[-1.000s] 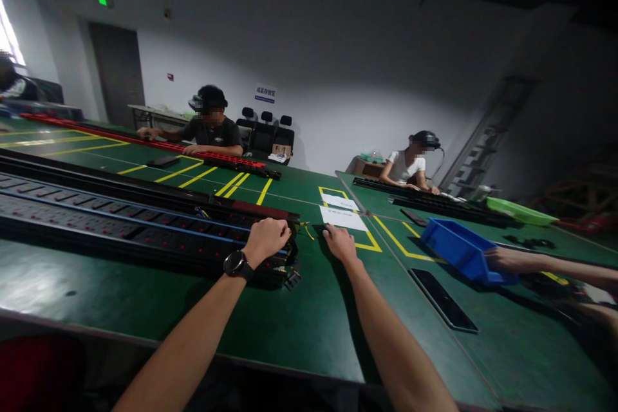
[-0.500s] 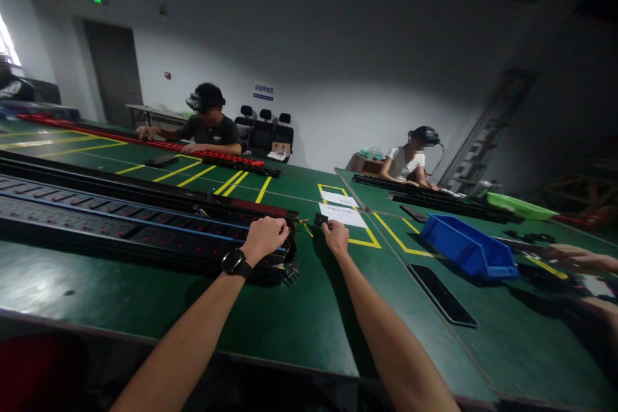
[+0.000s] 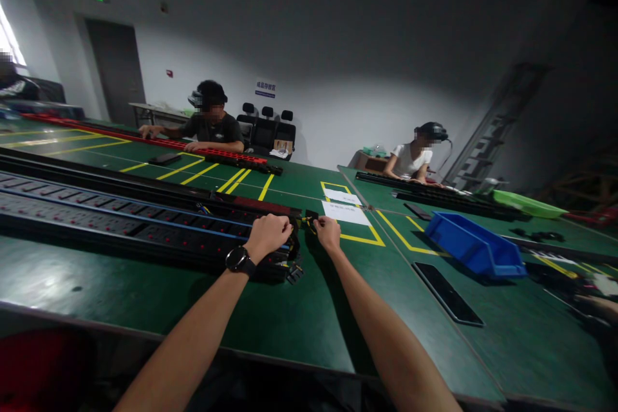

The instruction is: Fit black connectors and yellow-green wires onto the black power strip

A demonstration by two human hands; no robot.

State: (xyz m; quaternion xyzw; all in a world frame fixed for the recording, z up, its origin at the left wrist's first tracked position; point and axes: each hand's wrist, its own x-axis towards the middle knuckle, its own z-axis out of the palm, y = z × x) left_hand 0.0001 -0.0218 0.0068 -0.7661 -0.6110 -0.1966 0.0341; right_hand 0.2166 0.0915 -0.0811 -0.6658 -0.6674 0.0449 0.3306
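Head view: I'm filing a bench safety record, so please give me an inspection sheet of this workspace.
Surface: green table with yellow lines.
Job's things: long black unit lying on the table; small black part just beyond its end.
Clutter: paper sheets, dark tablet and blue bin to the right.
Hands: left hand at the unit's end, grip unclear; right hand pinching the black part.
Cables: thin yellow wires between unit and black part; connection unclear.
Surroundings: co-workers at the table, one in a dark shirt, one in white; seats and door behind.
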